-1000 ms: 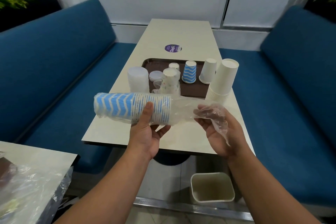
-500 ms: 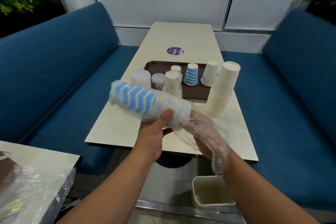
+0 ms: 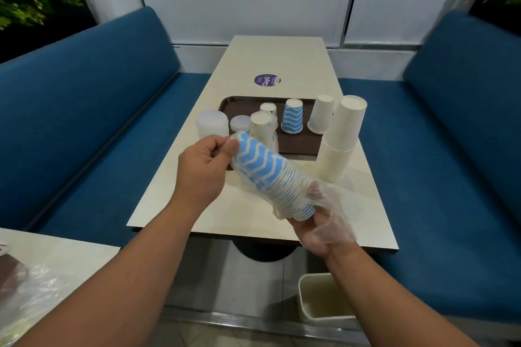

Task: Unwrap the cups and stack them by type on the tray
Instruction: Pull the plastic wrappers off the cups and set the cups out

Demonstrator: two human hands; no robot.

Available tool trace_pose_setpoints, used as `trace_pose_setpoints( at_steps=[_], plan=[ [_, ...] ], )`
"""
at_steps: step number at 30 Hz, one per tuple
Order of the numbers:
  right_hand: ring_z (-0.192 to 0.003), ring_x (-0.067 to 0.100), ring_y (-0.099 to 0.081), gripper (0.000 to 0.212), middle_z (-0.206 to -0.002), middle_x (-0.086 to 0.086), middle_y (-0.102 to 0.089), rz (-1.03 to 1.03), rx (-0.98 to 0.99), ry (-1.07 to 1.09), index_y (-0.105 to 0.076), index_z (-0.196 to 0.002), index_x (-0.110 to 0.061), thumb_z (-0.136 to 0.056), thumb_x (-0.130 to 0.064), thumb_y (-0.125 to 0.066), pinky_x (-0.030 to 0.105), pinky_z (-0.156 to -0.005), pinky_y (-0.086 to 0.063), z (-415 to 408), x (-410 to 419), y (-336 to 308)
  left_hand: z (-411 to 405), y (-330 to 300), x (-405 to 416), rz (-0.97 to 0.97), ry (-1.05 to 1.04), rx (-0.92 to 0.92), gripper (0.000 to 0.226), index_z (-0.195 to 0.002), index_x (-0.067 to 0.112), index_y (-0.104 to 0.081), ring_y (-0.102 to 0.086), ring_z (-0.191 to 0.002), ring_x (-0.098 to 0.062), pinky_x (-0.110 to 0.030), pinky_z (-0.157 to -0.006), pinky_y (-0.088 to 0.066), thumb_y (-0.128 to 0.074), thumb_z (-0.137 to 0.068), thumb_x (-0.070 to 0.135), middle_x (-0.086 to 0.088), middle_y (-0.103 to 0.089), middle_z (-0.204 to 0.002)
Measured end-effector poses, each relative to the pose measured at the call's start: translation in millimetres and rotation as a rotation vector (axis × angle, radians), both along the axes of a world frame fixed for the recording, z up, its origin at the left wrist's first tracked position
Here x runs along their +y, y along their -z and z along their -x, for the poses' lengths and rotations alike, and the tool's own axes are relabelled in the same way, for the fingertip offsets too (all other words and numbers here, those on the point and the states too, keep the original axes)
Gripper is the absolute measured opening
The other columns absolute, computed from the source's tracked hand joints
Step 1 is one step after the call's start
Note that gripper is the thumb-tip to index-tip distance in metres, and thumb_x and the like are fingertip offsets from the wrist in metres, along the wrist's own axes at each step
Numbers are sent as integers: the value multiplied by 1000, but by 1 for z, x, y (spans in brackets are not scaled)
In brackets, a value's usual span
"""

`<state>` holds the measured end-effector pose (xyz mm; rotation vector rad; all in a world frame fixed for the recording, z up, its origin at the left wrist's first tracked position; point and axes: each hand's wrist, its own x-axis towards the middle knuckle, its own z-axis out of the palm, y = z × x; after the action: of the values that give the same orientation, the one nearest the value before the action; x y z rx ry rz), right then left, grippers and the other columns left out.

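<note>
The left hand (image 3: pixel 201 166) is pinching the clear wrap (image 3: pixel 334 205) at the far end of the stack of blue cups (image 3: pixel 272 177). The thumb and first finger are pressed together on the thin plastic, and the other fingers are curled in. The stack is lying tilted in the air above the near part of the table (image 3: pixel 169 205), not on the tray (image 3: pixel 225 104) yet. One blue cup (image 3: pixel 292 115) is already standing upside down on the tray, so the stack probably belongs with it. The right hand (image 3: pixel 318 231) is holding the near end of the stack from below, with its fingers curled up around the cups and loose wrap lying over it. To do this well, the left hand should be pulling only the plastic, slowly, while the right hand is keeping the cups snug so none slide out. The bin (image 3: pixel 321 301) on the floor looks like a good place for the wrap.
</note>
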<state>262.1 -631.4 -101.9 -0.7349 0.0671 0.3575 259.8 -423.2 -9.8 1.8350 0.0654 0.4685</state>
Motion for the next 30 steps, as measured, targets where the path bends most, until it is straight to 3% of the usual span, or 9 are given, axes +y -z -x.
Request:
trace_pose_setpoints(
  at_steps=[3, 6, 9, 14, 17, 20, 23, 27, 30],
  plan=[
    [-125, 44, -54, 47, -136, 20, -58, -45, 106, 125, -58, -133, -5, -94, -29, -64, 60, -108, -37, 0, 5, 0, -7, -12, -8, -81, -99, -112, 22, -79, 20, -61, -51, -64, -9, -30, -65, -50, -55, -98, 29, 4, -58, -65],
    [-112, 37, -64, 29, -128, 15, -66, 43, 103, 144, -64, -120, -12, -105, -27, -44, 60, -102, -43, -4, 9, 3, -9, -18, -25, -187, -48, -177, 20, -85, 21, -58, -50, -64, -5, -20, -62, -43, -50, -100, 30, 7, -60, -71],
    [-117, 35, -63, 29, -127, 13, -67, 213, 79, 140, -61, -125, -15, -106, -23, -41, 58, -106, -43, -4, 12, 8, -13, -16, -40, -362, 57, -228, 21, -93, 12, -60, -47, -59, -9, -16, -57, -39, -51, -100, 29, 0, -57, -67],
    [-110, 20, -66, 55, -116, 2, -71, 436, -289, 10, -52, -130, -17, -79, 1, -62, 29, -89, -54, -2, 2, 17, -27, -21, -57, -493, 137, -238, 21, -97, 10, -59, -41, -62, -10, -25, -62, -38, -48, -100, 28, 11, -48, -65],
    [-107, 11, -67, 68, -115, -4, -70, 651, -347, 106, -51, -128, -25, -73, 6, -79, 25, -89, -55, -6, 6, 24, -30, -28, -69, -541, 217, -222, 19, -96, 10, -58, -45, -61, -6, -18, -58, -34, -49, -101, 26, 15, -45, -61],
    [-102, -2, -66, 66, -109, -14, -70, 797, -246, 194, -54, -123, -27, -70, -9, -90, 11, -80, -51, -18, 5, 39, -32, -35, -78, -514, 323, -179, 18, -97, 12, -58, -49, -63, 2, -10, -59, -35, -49, -101, 26, 14, -49, -64],
    [-110, 5, -62, 69, -115, -13, -65, 996, -299, 142, -55, -125, -27, -67, -32, -91, 14, -88, -47, -25, -2, 47, -33, -44, -81, -449, 186, -415, 17, -99, 15, -56, -46, -61, -8, -9, -60, -34, -45, -100, 28, 10, -48, -64],
    [-91, -2, -63, 56, -101, -19, -64, 1051, -249, 242, -51, -102, -40, -68, -20, -91, 15, -78, -48, -33, -9, 52, -33, -61, -76, -287, 17, -570, 11, -99, 15, -55, -47, -58, -2, -8, -61, -35, -45, -100, 20, 11, -53, -69],
    [-92, 7, -65, 66, -101, -15, -65, 1101, -230, 302, -48, -111, -36, -64, -23, -93, 25, -79, -50, -48, -8, 56, -21, -63, -59, -163, 27, -545, 16, -92, 25, -49, -49, -61, 3, -11, -62, -39, -44, -102, 13, 19, -53, -68]
  ],
)
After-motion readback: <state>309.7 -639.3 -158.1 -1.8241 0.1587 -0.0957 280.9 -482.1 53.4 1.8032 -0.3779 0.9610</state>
